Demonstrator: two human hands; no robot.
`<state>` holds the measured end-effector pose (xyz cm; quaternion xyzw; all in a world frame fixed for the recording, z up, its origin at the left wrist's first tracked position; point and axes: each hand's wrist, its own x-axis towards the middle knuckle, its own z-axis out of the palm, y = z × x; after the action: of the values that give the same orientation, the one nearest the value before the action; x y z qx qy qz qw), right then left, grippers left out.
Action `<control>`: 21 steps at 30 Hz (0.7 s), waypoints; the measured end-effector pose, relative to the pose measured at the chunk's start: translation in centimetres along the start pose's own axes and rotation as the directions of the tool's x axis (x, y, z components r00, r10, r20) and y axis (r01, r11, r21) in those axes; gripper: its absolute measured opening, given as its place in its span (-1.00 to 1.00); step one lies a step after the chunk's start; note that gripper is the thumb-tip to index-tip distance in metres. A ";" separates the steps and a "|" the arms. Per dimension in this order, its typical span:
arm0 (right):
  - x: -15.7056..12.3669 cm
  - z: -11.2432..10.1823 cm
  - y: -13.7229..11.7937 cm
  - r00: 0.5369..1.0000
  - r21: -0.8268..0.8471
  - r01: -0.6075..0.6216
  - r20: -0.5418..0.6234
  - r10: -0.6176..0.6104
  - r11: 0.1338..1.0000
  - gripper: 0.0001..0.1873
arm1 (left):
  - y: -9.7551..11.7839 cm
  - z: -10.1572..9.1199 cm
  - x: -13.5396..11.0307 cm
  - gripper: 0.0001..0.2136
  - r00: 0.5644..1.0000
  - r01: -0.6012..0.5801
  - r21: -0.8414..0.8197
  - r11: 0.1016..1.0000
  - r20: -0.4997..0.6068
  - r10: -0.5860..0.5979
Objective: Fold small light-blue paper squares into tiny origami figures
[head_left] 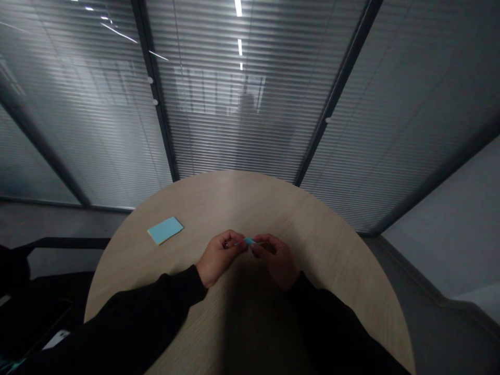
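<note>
Between my two hands is a small piece of blue paper (249, 241), mostly covered by the fingers. My left hand (221, 256) pinches its left end between thumb and fingers. At the other end my right hand (278, 259) has its fingers closed on the paper too. Both hands are just above the middle of the round wooden table (332, 260). Farther left on the tabletop lies a flat light-blue pad of paper (165, 230), apart from both hands, with a yellowish edge along its near side.
Beyond the table's far edge stands a glass partition with blinds (234, 130) and dark frames. A black chair (50, 291) is at the left, close to the table. A pale wall (461, 234) rises at the right.
</note>
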<state>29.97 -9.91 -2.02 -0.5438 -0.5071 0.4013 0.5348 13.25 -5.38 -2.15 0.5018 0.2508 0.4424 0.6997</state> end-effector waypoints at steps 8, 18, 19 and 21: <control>0.0 -0.1 -0.2 1.000 0.025 -0.008 -0.003 0.008 1.000 -0.63 | 0.0 0.0 0.0 -0.83 0.997 -0.071 0.078 0.994 0.015 0.070; 0.1 -0.3 0.4 0.999 0.012 -0.012 0.045 0.012 1.000 -0.60 | 0.2 0.2 -0.1 -0.79 1.000 -0.008 0.006 1.000 0.001 0.008; 0.1 -0.3 0.3 0.999 0.003 -0.007 0.052 0.007 1.000 -0.60 | 0.2 0.2 -0.1 -0.79 1.000 -0.005 0.005 1.000 0.000 0.005; 0.1 -0.3 0.2 0.998 0.003 0.020 0.058 -0.021 1.000 -0.62 | 0.3 0.2 -0.1 -0.78 1.000 -0.002 0.006 1.000 -0.005 0.002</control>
<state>30.32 -9.85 -2.15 -0.5259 -0.5276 0.4122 0.5245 13.28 -5.60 -1.83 0.5029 0.2535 0.4436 0.6972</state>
